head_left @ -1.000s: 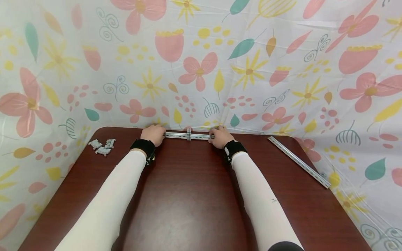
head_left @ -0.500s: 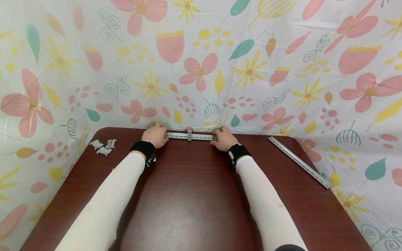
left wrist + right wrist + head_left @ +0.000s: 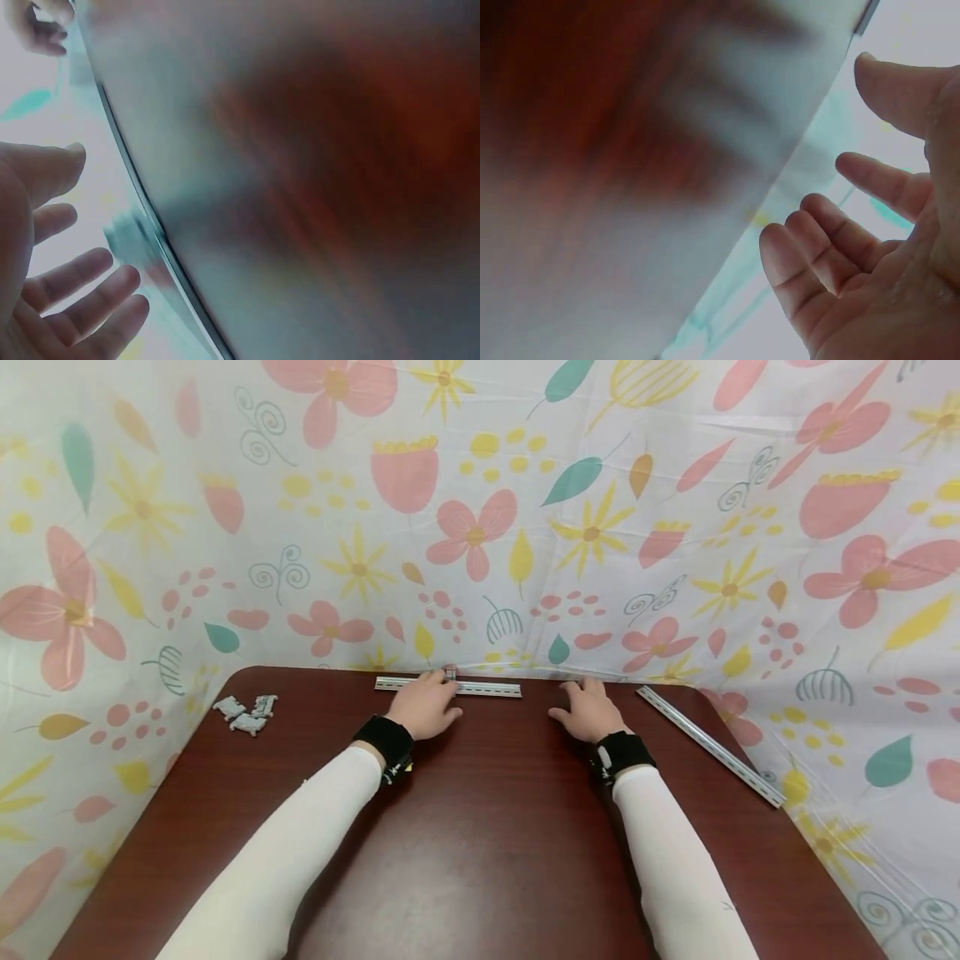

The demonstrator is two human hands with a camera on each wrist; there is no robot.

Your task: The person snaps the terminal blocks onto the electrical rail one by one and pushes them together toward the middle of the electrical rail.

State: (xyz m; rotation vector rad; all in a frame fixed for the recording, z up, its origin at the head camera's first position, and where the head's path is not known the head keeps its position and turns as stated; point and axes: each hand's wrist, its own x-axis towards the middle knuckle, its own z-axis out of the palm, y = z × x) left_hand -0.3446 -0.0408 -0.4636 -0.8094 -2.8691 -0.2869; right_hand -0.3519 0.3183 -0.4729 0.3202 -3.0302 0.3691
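A slotted metal rail [image 3: 491, 688] lies along the far edge of the table, with a small grey block [image 3: 450, 673] mounted near its middle. My left hand [image 3: 426, 705] is over or just in front of the rail beside that block and hides part of both. In the left wrist view its fingers [image 3: 97, 289] are spread and loosely bent, apart from the rail edge and block. To the right of the rail's end is my right hand [image 3: 591, 712], above the table. Its fingers [image 3: 832, 232] are relaxed with nothing between them.
A second slotted rail [image 3: 712, 745] lies diagonally on the right of the table. Several small grey plastic pieces [image 3: 247, 717] sit at the far left. The brown table [image 3: 480, 827] meets a flower-patterned curtain [image 3: 480, 510] behind.
Both hands have let go of the rail's ends. The left has moved right towards the block; the right has drawn away to the right. The rail stays at the far edge.
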